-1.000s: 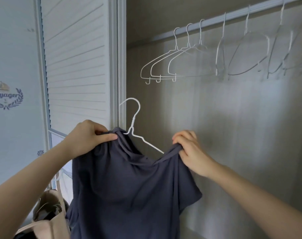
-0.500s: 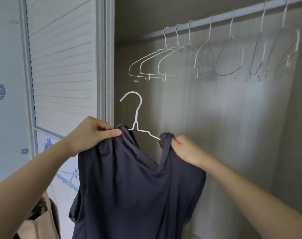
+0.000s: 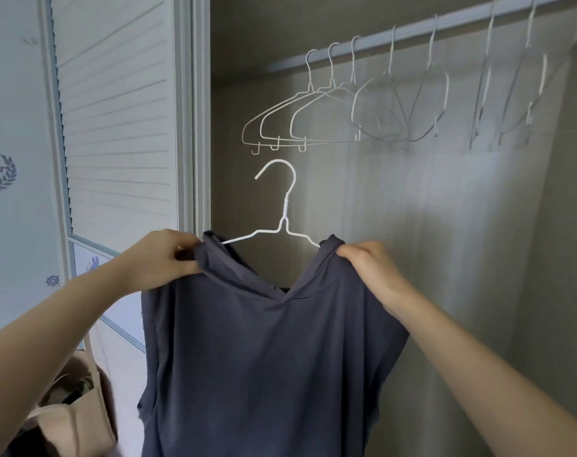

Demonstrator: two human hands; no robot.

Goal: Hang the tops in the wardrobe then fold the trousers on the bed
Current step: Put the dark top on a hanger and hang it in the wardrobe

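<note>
At the far left is a pale wall [image 3: 13,127] with a small blue wreath emblem [image 3: 2,174] printed on it. Low in the left corner sits a beige cloth bag [image 3: 79,420], its top open and something dark inside that I cannot make out. Next to the wall stands a white slatted wardrobe door [image 3: 115,120], pushed aside so the wardrobe interior is open to its right.

My left hand [image 3: 163,258] is raised in front of the door's edge. Its fingers are curled tight around the left shoulder of a dark blue top [image 3: 264,357], bunching the fabric. The top hangs straight down between my two arms, in front of the open wardrobe and below the rail, not yet hung up. A white wire hanger [image 3: 282,206] sits inside its neckline, both arms running under the fabric at the shoulders, with the hook standing upright above the collar and curving to the left.

My right hand [image 3: 368,268] grips the top's right shoulder in the same way, fingers closed over the cloth where the hanger arm disappears.

Above, a pale rail [image 3: 445,26] slopes up to the right across the wardrobe. A row of bare white hangers [image 3: 313,120] hangs from it, three close together at the left, others spread out to the right. The hook of my hanger is below them, well short of the rail.
</note>
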